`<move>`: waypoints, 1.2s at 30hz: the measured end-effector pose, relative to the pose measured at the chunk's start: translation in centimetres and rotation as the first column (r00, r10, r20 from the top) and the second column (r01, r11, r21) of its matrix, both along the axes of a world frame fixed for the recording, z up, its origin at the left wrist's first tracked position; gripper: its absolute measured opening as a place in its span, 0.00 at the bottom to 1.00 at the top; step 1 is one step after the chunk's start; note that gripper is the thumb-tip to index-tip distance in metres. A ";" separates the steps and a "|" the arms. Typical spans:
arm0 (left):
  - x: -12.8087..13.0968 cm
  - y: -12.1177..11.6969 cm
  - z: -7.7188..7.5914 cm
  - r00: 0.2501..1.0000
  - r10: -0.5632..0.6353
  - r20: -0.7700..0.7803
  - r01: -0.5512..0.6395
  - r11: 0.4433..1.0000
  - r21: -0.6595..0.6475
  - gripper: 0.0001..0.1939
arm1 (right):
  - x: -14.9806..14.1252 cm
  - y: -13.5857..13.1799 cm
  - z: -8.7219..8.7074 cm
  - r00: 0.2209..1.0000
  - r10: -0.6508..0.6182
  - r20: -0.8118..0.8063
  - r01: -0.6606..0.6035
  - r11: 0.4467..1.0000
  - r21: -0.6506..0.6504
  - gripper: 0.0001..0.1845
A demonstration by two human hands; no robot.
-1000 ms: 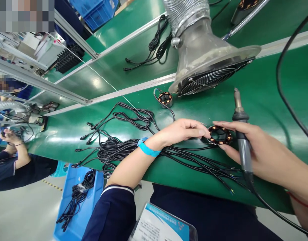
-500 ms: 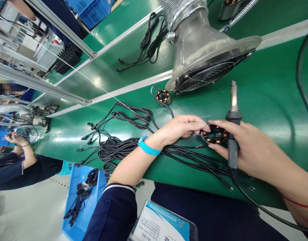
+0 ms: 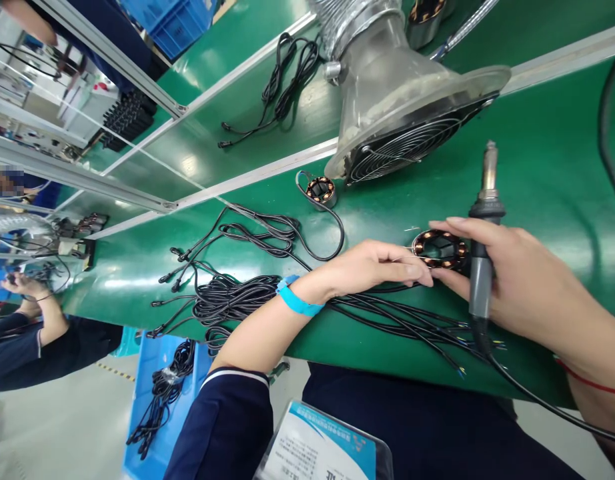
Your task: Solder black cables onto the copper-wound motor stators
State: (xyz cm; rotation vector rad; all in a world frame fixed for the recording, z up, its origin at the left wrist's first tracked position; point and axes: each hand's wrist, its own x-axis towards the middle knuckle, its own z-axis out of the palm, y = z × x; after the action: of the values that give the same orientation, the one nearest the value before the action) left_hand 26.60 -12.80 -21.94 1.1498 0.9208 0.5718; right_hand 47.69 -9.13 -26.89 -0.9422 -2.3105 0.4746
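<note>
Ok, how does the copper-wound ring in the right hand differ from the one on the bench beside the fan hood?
The held ring is gripped by the right hand; the bench ring rests on the green bench. Thin pale wires show beside the held ring, while a black cable loops from the bench ring. Both are copper-wound with an open middle.

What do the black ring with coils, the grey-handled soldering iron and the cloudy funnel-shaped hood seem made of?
Black ring with copper-coloured coils: coils probably glossy copper wire, by their orange shine; the black coating is unclear.
Grey-handled soldering iron: barrel looks like worn metal, with a discoloured sheen; handle probably smooth plastic, uniformly grey.
Cloudy funnel-shaped hood: likely translucent plastic, by its milky walls.
</note>
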 end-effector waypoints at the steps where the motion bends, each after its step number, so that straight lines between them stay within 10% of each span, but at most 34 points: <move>1: 0.3 -0.2 -0.1 1.000 0.015 -0.007 -0.015 1.000 0.002 0.13 | 0.1 0.2 0.0 1.000 0.005 -0.003 -0.005 1.000 -0.003 0.31; 4: 1.3 -1.0 -0.7 0.946 0.069 -0.315 -0.009 0.982 0.188 0.15 | 0.8 0.7 0.0 0.998 -0.004 -0.067 0.002 1.000 -0.017 0.35; 9: 2.8 -2.2 -0.9 0.643 0.063 -0.763 0.290 0.902 0.320 0.11 | 1.8 0.3 1.1 0.973 -0.152 -0.175 0.134 0.985 -0.111 0.35; 16: 1.8 -2.1 1.3 0.917 0.160 -0.366 -0.099 0.979 0.179 0.13 | 1.0 -1.4 4.2 0.872 -0.376 -0.315 0.287 0.912 -0.293 0.23; 28: 1.3 -1.6 0.8 0.983 0.126 -0.133 -0.134 0.990 -0.051 0.18 | 0.3 -2.1 5.1 0.721 -0.383 -0.577 0.021 0.845 -0.534 0.28; 36: 1.9 -1.7 1.5 0.973 0.231 -0.012 -0.223 0.952 0.211 0.14 | -0.3 -2.2 3.8 0.842 -0.108 -0.528 -0.144 0.899 -0.413 0.22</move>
State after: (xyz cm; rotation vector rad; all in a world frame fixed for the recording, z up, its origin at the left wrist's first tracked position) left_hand 28.54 -14.55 -20.42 1.2531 1.0511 0.8533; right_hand 47.43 -11.37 -23.08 -0.8415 -1.7171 1.1525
